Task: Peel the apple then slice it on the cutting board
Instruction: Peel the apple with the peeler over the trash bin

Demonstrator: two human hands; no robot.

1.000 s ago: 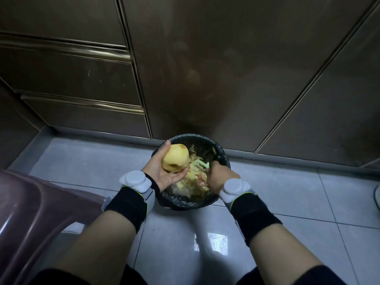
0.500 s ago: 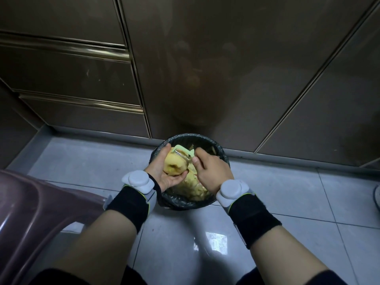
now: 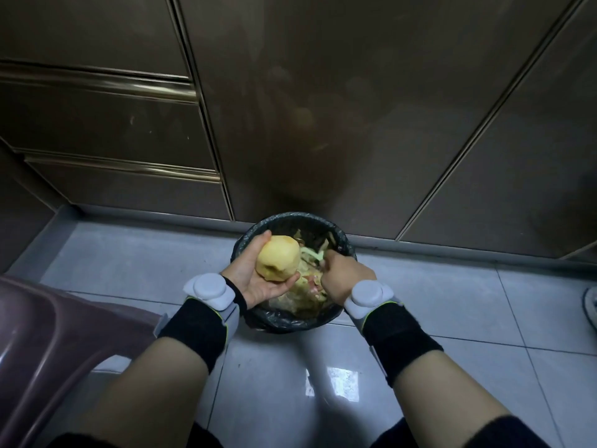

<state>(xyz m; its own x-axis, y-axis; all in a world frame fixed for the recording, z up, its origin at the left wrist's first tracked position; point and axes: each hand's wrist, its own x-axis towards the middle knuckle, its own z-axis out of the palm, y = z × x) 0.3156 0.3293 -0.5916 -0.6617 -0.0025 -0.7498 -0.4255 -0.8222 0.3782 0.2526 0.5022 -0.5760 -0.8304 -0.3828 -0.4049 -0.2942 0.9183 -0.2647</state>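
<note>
My left hand (image 3: pixel 255 276) cups a pale yellow, mostly peeled apple (image 3: pixel 278 257) over the left side of a small bin (image 3: pixel 342 237) lined with a black bag. My right hand (image 3: pixel 344 276) is curled round a light green peeler (image 3: pixel 315 254), of which only the tip shows past the fingers; it is just right of the apple, apart from it, over the peelings in the bin. No cutting board is in view.
The bin stands on grey floor tiles against dark brown cabinet fronts (image 3: pixel 323 108). A maroon plastic stool or chair (image 3: pixel 42 344) is at the lower left. A shoe edge (image 3: pixel 591 305) shows at the far right.
Half a second ago the peeler was on the apple's top. My right hand has since pulled back to the right and down, and my left hand has turned the apple.
</note>
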